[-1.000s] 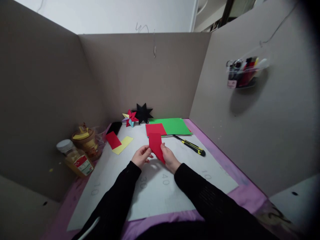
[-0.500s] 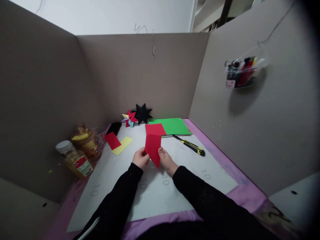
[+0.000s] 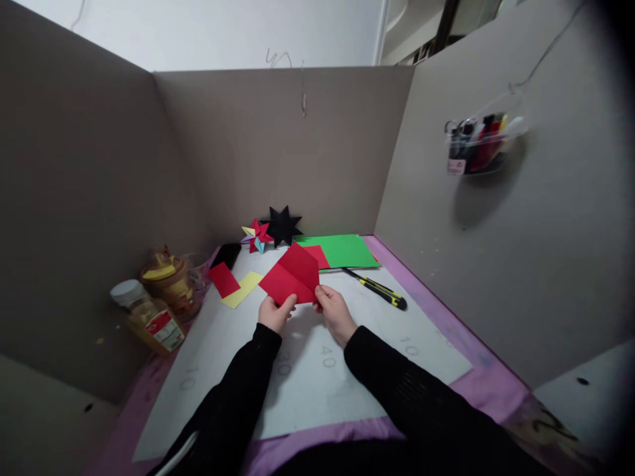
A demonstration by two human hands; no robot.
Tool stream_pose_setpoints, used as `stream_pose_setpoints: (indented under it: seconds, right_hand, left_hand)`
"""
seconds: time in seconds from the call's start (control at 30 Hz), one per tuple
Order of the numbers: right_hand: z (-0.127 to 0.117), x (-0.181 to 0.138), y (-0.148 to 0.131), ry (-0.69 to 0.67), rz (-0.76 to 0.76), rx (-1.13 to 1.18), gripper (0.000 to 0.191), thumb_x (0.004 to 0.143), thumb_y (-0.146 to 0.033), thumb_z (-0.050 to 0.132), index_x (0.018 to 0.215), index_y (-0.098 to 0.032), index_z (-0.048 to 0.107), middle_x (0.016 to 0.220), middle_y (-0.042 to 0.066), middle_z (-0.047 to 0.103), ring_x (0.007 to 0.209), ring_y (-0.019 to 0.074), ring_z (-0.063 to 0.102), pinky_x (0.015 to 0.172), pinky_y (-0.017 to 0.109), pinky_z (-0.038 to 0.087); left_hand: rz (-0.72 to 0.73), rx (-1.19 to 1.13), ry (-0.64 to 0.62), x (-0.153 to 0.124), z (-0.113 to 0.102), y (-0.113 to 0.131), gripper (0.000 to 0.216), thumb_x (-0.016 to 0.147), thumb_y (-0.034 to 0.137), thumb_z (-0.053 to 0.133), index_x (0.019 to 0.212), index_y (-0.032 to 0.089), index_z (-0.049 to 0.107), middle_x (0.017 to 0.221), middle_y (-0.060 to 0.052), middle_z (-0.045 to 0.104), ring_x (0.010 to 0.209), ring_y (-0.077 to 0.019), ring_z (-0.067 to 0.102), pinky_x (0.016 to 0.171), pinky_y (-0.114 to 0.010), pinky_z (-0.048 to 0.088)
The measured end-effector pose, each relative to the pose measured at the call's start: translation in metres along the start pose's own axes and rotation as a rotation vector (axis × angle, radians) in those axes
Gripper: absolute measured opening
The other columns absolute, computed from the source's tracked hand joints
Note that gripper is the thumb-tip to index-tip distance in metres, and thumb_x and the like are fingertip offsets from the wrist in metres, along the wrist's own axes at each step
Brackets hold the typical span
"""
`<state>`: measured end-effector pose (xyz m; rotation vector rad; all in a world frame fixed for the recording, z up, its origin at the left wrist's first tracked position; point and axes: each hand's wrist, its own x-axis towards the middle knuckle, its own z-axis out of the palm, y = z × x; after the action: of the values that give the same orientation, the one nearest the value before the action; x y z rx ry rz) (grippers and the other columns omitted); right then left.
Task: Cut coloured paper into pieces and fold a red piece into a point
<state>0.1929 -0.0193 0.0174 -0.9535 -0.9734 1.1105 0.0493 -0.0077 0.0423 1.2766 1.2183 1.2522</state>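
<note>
Both hands hold one creased red paper sheet (image 3: 292, 277) just above the white mat (image 3: 307, 370). My left hand (image 3: 274, 312) pinches its lower left edge. My right hand (image 3: 335, 313) pinches its lower right corner. The sheet is unfolded, with a fold line across it and a point facing the far wall. Both arms wear black sleeves.
Green paper (image 3: 342, 250) and more red paper lie behind. A yellow-black utility knife (image 3: 380, 289) lies to the right. Small red (image 3: 224, 278) and yellow (image 3: 243, 289) slips lie left, near two jars (image 3: 153, 301). Folded paper stars (image 3: 272, 229) stand by the cardboard wall. A pen holder (image 3: 479, 144) hangs right.
The red paper was a narrow folded shape held upright; it has been opened out into a wider creased sheet. Both hands shifted slightly apart.
</note>
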Motion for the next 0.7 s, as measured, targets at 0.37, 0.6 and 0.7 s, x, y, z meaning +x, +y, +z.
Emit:
stream_pose_setpoints:
  seconds: [0.37,0.6,0.7]
  right_hand:
    - [-0.0047,0.0066,-0.0053,0.022,0.345,0.485,0.021,0.069,-0.030,0.070,0.082,-0.018,0.058,0.073,0.001,0.064,0.056,0.0086,0.060,0.039,0.014,0.042]
    - [-0.0028,0.0054,-0.0068,-0.008,0.292,0.535,0.027,0.060,-0.022,0.078,0.077,-0.017,0.057,0.072,0.000,0.066,0.064,0.0099,0.065,0.049,0.014,0.049]
    - [-0.0037,0.0080,-0.0054,0.065,0.293,0.522,0.027,0.060,-0.023,0.078,0.072,-0.018,0.054,0.065,-0.002,0.063,0.062,0.0106,0.065,0.046,0.014,0.048]
  left_hand:
    - [-0.020,0.089,-0.020,-0.0019,-0.0031,0.0062,0.036,0.061,0.044,0.069,0.069,0.009,0.063,0.051,-0.005,0.061,0.047,-0.0150,0.058,0.043,-0.023,0.044]
    - [-0.001,0.048,-0.030,-0.0026,0.0005,0.0022,0.037,0.060,0.043,0.070,0.072,0.010,0.061,0.052,-0.004,0.061,0.049,-0.0153,0.059,0.041,-0.022,0.043]
    - [-0.009,0.028,-0.030,-0.0010,0.0016,-0.0011,0.038,0.060,0.044,0.070,0.076,0.010,0.059,0.056,-0.004,0.061,0.049,-0.0146,0.059,0.040,-0.021,0.042]
